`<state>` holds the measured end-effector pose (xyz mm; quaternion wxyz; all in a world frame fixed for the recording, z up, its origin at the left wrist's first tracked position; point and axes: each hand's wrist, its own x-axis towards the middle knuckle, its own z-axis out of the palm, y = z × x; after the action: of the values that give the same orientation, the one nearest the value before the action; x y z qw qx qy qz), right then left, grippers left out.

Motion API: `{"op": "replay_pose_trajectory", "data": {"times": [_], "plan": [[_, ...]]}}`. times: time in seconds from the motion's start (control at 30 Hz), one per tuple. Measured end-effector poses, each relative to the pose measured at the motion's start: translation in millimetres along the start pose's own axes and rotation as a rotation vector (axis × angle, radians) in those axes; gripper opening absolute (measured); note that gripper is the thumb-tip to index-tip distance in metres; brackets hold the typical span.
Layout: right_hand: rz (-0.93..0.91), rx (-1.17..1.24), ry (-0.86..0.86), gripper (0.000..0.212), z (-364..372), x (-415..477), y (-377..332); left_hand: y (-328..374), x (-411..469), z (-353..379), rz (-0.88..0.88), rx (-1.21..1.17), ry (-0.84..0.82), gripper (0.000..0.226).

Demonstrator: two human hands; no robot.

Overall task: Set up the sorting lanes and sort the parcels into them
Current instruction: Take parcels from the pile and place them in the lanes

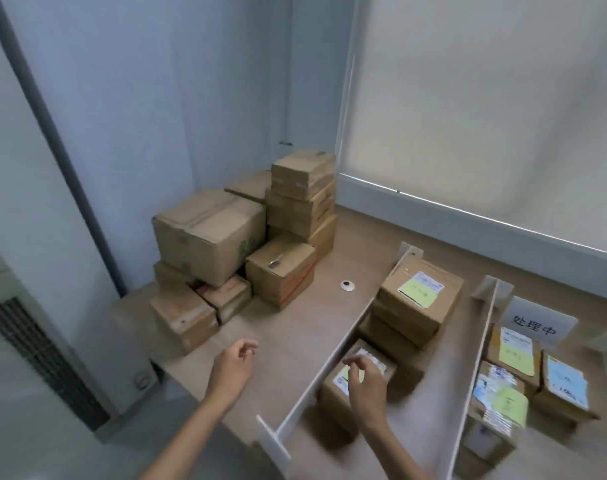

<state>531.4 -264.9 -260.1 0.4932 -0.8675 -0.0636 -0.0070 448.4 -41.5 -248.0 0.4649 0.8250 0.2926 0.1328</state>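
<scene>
A wooden table (329, 306) carries everything. Up and to the left of both hands, a heap of unsorted cardboard boxes (239, 237) fills the far corner. Just left of the right hand stands a white divider board (333, 362); a second divider (475, 368) runs well to its right, with labelled parcels (534, 379) and a white sign card (537, 323) beyond it. Between the boards, past the right hand, sits a stacked parcel with a yellow note (418, 299). The right hand (366, 384) rests fingers-down on a small labelled parcel (359, 375); whether it grips is blurred. The left hand (234, 365) hovers loosely curled, empty.
</scene>
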Motion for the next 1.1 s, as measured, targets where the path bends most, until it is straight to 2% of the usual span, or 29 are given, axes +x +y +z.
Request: {"op": "replay_pose_trajectory", "data": {"times": [0.3,0.4,0.6,0.67,0.8,0.87,0.97,1.03,1.1], "plan": [[-0.101,0.006,-0.242,0.019,122,-25,-103,-87,16,-126,-0.144,-0.086,0.174,0.025],[-0.223,-0.062,-0.316,0.015,165,-16,-118,-109,31,-150,-0.178,-0.125,0.215,0.030],[-0.392,-0.220,-0.494,0.018,273,15,-148,-141,78,-178,-0.263,-0.084,0.253,0.021],[-0.369,-0.338,-0.536,0.026,315,30,-158,-151,105,-183,-0.293,-0.073,0.255,0.021],[-0.281,-0.597,-0.660,0.058,387,50,-160,-167,153,-190,-0.348,-0.016,0.239,0.018],[-0.217,-0.655,-0.708,0.075,415,57,-151,-176,174,-195,-0.372,0.000,0.227,0.019],[-0.133,-0.661,-0.690,0.096,438,68,-132,-189,195,-204,-0.408,-0.028,0.205,0.020],[-0.105,-0.665,-0.718,0.101,447,72,-118,-200,203,-211,-0.437,-0.036,0.184,0.022],[-0.112,-0.634,-0.722,0.097,449,73,-113,-212,208,-219,-0.457,-0.037,0.167,0.023]]}}
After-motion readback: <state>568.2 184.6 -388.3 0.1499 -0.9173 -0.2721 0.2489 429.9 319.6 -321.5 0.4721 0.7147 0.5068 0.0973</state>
